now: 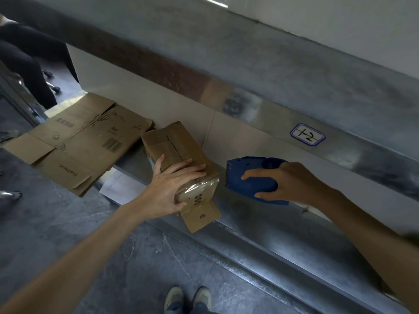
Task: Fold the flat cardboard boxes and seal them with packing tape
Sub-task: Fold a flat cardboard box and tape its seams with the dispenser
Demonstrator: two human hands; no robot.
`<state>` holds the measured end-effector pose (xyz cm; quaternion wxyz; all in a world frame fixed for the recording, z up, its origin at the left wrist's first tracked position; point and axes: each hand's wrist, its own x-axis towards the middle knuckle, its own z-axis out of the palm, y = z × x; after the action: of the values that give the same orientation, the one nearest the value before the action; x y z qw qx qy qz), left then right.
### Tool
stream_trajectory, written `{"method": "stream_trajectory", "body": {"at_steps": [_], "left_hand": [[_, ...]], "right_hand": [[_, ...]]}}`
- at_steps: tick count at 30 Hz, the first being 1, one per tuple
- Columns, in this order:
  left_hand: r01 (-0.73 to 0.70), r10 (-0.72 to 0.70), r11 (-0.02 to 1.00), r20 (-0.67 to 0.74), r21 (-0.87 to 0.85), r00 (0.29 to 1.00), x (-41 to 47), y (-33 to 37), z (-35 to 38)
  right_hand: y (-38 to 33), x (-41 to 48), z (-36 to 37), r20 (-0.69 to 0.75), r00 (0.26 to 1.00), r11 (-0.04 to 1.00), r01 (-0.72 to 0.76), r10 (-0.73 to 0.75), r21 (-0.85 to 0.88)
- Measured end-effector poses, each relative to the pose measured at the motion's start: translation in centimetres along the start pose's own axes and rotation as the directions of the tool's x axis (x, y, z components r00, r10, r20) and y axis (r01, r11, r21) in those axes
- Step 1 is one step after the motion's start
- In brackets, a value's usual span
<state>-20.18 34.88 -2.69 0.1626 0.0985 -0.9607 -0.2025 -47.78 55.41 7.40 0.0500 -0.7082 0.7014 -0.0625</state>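
- Pinning the box [176, 143] to the steel ledge [260, 214] is my left hand [172, 184]. Its fingers lie straight across the top and the thumb rests against the near end, so it is pressing, not clutching.
- My right hand [292, 182] grips the blue dispenser [251, 175] with fingers wrapped round its body. It sits just right of the box, not touching it.
- The box lies folded on its side. Clear tape [199, 189] shines over the near end, and one flap juts out below it toward me. I cannot tell whether the far end is taped.
- I judge it empty and light, so it may skate on the metal. The walls should be stiff at the creases and soft mid-panel, so I'd press near the edges.
- The tape looks slick, so bare cardboard is the better hold.
- Flat boxes [74, 141] wait to the left, overhanging the ledge.
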Motion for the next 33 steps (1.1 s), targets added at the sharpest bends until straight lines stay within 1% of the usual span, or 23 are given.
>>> {"method": "stream_trajectory", "body": {"at_steps": [5, 10, 15, 18, 20, 23, 26, 29, 31, 33], "left_hand": [[0.008, -0.008, 1.0, -0.009, -0.007, 1.0, 0.1, 0.2, 0.0], [-0.002, 0.001, 1.0, -0.031, -0.003, 1.0, 0.3, 0.2, 0.2], [-0.005, 0.004, 1.0, -0.049, -0.004, 0.999, 0.4, 0.3, 0.3], [-0.01, 0.01, 1.0, -0.054, 0.003, 0.998, 0.5, 0.2, 0.3], [-0.014, 0.014, 1.0, -0.051, 0.006, 0.999, 0.5, 0.3, 0.4], [-0.013, 0.013, 1.0, -0.053, 0.017, 0.998, 0.5, 0.3, 0.2], [0.002, -0.002, 1.0, -0.04, 0.016, 0.999, 0.5, 0.4, 0.0], [0.012, -0.012, 1.0, -0.038, 0.007, 0.999, 0.4, 0.5, 0.0], [0.019, -0.019, 1.0, -0.033, 0.0, 0.999, 0.4, 0.5, -0.1], [0.026, -0.026, 1.0, -0.019, 0.004, 0.999, 0.4, 0.5, -0.1]], "right_hand": [[-0.9, 0.9, -0.1, -0.028, 1.0, 1.0, 0.014, -0.014, 0.026], [-2.2, 2.3, 0.8, -0.049, 0.998, 1.0, 0.029, -0.029, -0.012], [-2.5, 2.2, 1.8, -0.031, 0.992, 0.985, 0.118, -0.123, -0.122], [-2.9, 2.5, 2.9, -0.061, 0.985, 0.963, 0.141, -0.159, -0.231], [-3.5, 3.0, 4.0, -0.09, 0.989, 0.974, 0.096, -0.116, -0.206], [-3.7, 3.2, 5.3, -0.171, 0.985, 0.996, -0.011, -0.004, -0.086], [-2.9, 1.9, 6.5, -0.171, 0.978, 0.993, -0.119, 0.117, 0.0], [-1.4, 0.0, 8.8, -0.125, 0.958, 0.966, -0.255, 0.259, 0.05], [-0.5, -1.1, 10.2, -0.144, 0.941, 0.951, -0.294, 0.305, 0.097], [0.0, -2.0, 11.2, -0.168, 0.936, 0.95, -0.293, 0.308, 0.111]]}}
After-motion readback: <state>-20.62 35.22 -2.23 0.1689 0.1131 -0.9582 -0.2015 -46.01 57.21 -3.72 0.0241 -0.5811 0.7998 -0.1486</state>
